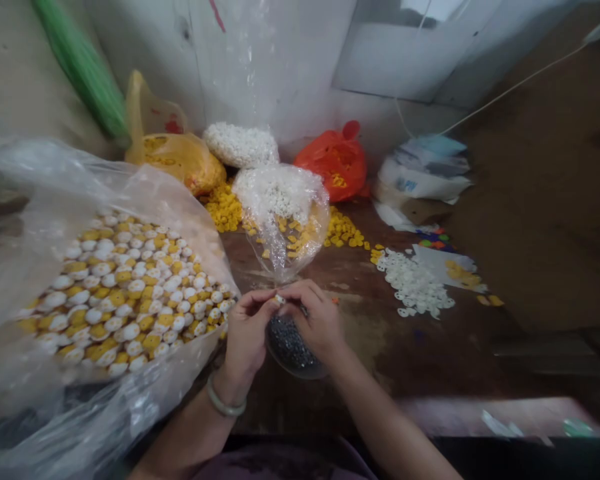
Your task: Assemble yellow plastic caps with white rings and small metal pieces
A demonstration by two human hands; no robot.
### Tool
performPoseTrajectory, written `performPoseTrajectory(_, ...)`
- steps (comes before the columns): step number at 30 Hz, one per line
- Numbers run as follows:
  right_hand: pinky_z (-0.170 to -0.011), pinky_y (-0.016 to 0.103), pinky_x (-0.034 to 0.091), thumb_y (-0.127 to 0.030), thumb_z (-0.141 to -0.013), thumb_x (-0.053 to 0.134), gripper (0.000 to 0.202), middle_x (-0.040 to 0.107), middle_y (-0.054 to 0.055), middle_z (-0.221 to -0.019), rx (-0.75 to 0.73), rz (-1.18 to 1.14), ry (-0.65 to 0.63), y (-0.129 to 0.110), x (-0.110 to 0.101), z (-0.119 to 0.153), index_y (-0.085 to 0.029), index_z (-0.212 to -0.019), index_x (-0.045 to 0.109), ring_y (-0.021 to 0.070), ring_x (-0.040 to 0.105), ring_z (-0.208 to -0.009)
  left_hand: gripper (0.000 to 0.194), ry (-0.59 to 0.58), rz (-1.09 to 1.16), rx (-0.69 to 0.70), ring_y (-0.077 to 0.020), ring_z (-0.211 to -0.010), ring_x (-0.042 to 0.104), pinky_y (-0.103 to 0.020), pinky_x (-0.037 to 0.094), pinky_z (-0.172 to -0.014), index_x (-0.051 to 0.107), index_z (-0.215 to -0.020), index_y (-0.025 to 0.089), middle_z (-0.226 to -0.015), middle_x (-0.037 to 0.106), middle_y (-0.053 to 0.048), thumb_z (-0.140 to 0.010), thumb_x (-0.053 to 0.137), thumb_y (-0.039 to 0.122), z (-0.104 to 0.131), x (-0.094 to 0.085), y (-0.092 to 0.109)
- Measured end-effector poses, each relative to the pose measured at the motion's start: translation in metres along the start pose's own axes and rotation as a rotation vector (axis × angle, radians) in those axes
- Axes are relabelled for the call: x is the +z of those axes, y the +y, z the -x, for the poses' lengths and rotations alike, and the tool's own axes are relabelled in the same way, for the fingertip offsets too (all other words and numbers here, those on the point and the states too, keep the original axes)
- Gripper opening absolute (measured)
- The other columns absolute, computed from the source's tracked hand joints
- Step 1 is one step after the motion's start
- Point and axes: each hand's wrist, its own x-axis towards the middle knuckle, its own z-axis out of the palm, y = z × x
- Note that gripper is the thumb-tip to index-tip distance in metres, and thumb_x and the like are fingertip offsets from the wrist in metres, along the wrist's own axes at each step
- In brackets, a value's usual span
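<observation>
Forearms (395,427), both bare, are reaching in from the lower edge, the left one wearing a pale bangle (226,403). Above the dark counter (390,360), the left hand (247,333) and right hand (323,323) are nearly meeting; both are closing in a pinch about a small pale piece (279,299), whose shape is proving too small to tell. Just below, a clear round bowl (307,373) is holding glossy dark bits (287,339). To the left, a large transparent plastic bag (175,180) is containing rounded white-and-yellow pieces (130,293); farther back, a smaller clear bag (283,257) is resting among loose yellow pieces (347,230), while flat white pieces (415,283) are lying in a heap to the right. For sound handling, one hand should probably be steadying the piece while the other is applying light, straight pressure, since a part this small could easily be twisting loose. Working close above the bowl seems sensible, but a slip might be sending the piece among the dark bits.
</observation>
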Motion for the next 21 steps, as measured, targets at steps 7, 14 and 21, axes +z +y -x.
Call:
performPoseTrajectory(7,-0.07,0.027,0.053,-0.019,-0.098,0.051,0.012,0.061,0.005,-0.09,-0.171,0.125,0.037,0.0044,0.0028,0.0025,-0.021,-0.1,0.063,0.0171,0.061,-0.084,0.022,0.001,-0.045,-0.014,-0.0121,-0.062,0.063,-0.023,0.05,-0.063,0.072,-0.065,0.017,-0.065,0.072,-0.001,-0.049,0.087,0.024,-0.0008,-0.0003,0.0075)
performPoseTrajectory(14,-0.072,0.03,0.053,-0.022,-0.099,0.051,0.011,0.063,0.006,-0.088,-0.283,0.252,0.071,0.0054,0.0046,0.0059,-0.02,-0.1,0.062,0.0186,0.061,-0.082,0.017,-0.023,-0.131,-0.007,-0.0128,-0.064,0.064,-0.024,0.051,-0.064,0.075,-0.068,0.018,-0.067,0.073,-0.002,-0.058,0.082,0.028,0.0001,-0.0023,0.0053)
performPoseTrajectory(21,-0.073,0.032,0.053,-0.021,-0.098,0.049,0.017,0.061,0.007,-0.09,-0.025,0.117,-0.009,0.0063,-0.0027,0.0057,-0.023,-0.101,0.065,0.0193,0.06,-0.085,0.027,-0.109,-0.014,-0.126,-0.0129,-0.065,0.064,-0.026,0.051,-0.068,0.074,-0.074,0.016,-0.071,0.073,-0.003,-0.052,0.087,0.026,0.0028,0.0025,0.0086)
